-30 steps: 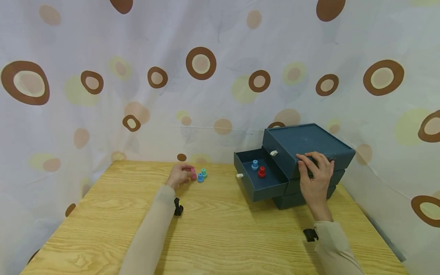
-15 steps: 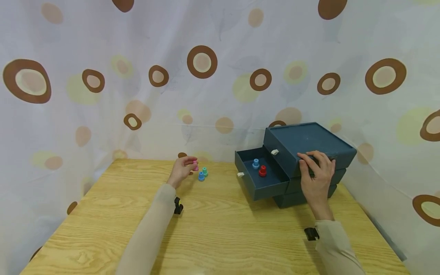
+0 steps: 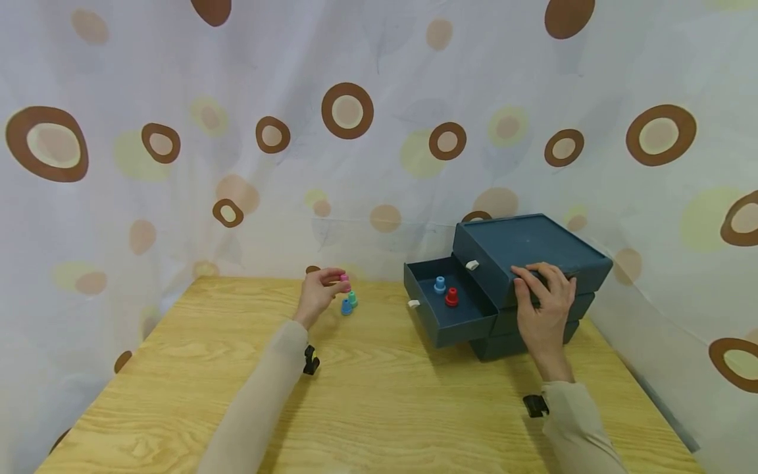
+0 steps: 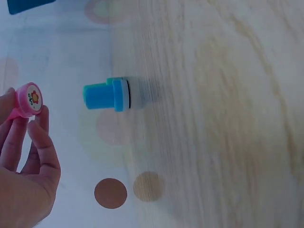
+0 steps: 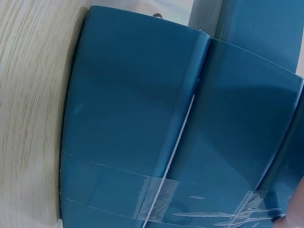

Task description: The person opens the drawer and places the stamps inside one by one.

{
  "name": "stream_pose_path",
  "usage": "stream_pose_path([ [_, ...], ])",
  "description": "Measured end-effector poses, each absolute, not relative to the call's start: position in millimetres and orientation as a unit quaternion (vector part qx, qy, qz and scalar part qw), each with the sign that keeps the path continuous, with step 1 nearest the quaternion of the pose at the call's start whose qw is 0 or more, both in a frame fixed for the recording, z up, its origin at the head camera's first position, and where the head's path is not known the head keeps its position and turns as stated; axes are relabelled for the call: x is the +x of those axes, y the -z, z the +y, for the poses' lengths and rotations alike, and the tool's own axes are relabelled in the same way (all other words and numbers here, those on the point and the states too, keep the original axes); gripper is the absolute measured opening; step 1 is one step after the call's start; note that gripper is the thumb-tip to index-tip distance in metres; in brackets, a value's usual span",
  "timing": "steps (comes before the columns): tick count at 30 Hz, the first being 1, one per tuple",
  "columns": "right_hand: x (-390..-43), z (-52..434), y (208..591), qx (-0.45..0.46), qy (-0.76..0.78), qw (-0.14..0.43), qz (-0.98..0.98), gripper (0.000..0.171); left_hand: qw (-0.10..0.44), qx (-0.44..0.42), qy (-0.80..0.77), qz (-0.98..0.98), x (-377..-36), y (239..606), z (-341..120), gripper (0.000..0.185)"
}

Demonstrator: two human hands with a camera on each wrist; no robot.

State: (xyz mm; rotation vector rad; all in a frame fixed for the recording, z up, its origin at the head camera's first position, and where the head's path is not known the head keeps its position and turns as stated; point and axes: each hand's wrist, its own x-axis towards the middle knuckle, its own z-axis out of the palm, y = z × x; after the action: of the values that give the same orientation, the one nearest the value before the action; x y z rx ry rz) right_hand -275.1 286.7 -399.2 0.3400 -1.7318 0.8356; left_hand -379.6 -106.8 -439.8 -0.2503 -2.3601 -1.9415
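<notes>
over the far part of the table [image 3: 414,408], the left hand [image 3: 316,296] is pinching a pink stamp [image 4: 29,99], its long axis leaning, flowered end facing downward. a blue stamp [image 3: 346,307] and a green stamp [image 3: 353,298] are standing just below. well off to the right, the open drawer [image 3: 464,331] is holding a red stamp [image 3: 452,297] and another blue one [image 3: 439,285]; nearer it, the right hand [image 3: 545,306] is gripping the edge of the cabinet [image 3: 533,240].

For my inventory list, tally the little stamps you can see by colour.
Pink stamp: 1
Green stamp: 1
Red stamp: 1
Blue stamps: 2, one on the table, one in the drawer
Total: 5
</notes>
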Motion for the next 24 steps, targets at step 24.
stream_pose_path([
  [24,-274,289,400,0.152,-0.354,0.557,-0.735,0.018,0.095,-0.151,0.642,-0.746,-366,428,-72,0.031],
])
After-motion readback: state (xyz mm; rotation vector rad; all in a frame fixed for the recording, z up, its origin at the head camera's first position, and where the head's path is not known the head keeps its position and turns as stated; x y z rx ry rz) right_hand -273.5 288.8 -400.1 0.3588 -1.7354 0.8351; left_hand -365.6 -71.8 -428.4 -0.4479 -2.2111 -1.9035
